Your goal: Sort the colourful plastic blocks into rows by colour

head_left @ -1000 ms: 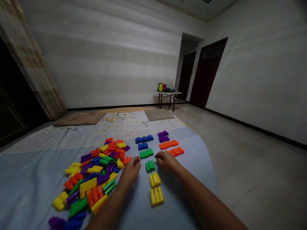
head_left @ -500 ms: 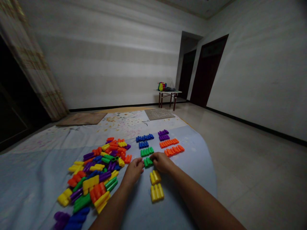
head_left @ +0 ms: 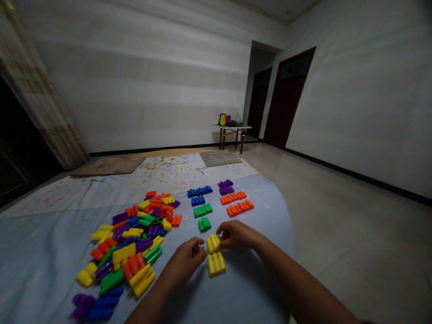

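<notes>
Two yellow ribbed plastic blocks lie end to end on the blue cloth in front of me, a far yellow block (head_left: 213, 243) and a near yellow block (head_left: 216, 264). My right hand (head_left: 236, 235) is at the far block's right edge, thumb and forefinger apart, fingertips seeming to touch it. To the left of the two blocks is my left hand (head_left: 189, 258), fingers curved and apart, with nothing visible in it. Just beyond are green blocks (head_left: 203, 210), and a smaller green piece (head_left: 204, 224) lies closer to my hands.
A mixed pile of coloured blocks (head_left: 135, 243) covers the left. Farther off are rows of blue blocks (head_left: 200, 191), purple blocks (head_left: 225, 186) and orange blocks (head_left: 240, 207). Flat boards (head_left: 221, 158) lie at the table's far side. A small table (head_left: 232, 127) stands by the wall.
Both hands have moved nearer to me, from the small green piece to the yellow blocks. The green piece now lies untouched. The camera view has shifted slightly.
</notes>
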`<state>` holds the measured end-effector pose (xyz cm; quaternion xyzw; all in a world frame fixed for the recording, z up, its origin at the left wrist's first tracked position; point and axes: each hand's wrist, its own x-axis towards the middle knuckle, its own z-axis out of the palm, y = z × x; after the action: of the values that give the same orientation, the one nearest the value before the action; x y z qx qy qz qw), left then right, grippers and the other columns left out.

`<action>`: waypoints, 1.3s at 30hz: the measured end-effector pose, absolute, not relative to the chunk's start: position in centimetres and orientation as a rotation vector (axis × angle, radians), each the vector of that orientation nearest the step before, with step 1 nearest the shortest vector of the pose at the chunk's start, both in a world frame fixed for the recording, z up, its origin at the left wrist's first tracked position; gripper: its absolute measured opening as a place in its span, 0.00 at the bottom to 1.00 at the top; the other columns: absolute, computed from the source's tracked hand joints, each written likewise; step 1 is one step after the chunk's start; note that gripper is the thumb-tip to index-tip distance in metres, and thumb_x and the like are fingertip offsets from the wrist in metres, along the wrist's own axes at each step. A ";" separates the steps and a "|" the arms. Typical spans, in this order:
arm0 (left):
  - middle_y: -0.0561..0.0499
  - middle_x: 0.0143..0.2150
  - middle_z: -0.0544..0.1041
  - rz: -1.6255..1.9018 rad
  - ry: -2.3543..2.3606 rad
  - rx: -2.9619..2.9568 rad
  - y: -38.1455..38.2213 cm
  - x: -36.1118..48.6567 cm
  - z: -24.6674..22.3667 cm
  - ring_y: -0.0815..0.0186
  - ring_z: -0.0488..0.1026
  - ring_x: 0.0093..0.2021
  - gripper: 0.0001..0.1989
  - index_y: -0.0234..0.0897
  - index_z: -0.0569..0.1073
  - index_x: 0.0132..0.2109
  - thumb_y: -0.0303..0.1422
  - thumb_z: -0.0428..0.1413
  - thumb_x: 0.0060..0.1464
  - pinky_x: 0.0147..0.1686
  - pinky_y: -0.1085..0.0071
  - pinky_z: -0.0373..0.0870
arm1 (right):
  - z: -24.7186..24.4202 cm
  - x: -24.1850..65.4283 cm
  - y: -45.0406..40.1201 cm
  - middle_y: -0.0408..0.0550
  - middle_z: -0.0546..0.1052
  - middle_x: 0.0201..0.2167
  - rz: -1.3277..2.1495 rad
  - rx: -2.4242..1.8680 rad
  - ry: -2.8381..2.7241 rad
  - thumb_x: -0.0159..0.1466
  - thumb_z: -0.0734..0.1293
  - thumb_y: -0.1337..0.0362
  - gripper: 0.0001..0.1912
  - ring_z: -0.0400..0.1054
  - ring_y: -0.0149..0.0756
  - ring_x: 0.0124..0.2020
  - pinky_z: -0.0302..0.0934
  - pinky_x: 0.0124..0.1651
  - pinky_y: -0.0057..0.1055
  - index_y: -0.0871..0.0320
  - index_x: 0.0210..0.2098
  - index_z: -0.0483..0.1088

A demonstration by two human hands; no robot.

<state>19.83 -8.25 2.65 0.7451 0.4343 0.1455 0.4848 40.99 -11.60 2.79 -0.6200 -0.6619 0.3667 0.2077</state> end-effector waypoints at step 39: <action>0.50 0.34 0.77 1.262 1.603 1.838 -3.3 8.2 7.4 0.63 0.72 0.35 0.20 0.36 0.74 0.40 0.46 0.49 0.49 0.36 0.69 0.69 | 2.7 40.1 -14.9 0.38 0.70 0.25 1.165 -1.679 -1.910 0.46 0.73 0.62 0.23 0.62 0.26 0.26 0.55 0.29 0.23 0.57 0.42 0.70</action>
<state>8.25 -3.27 7.38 0.6562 0.5723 0.4507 0.1967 40.07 -14.94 2.67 -0.5914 -0.6727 0.4103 0.1714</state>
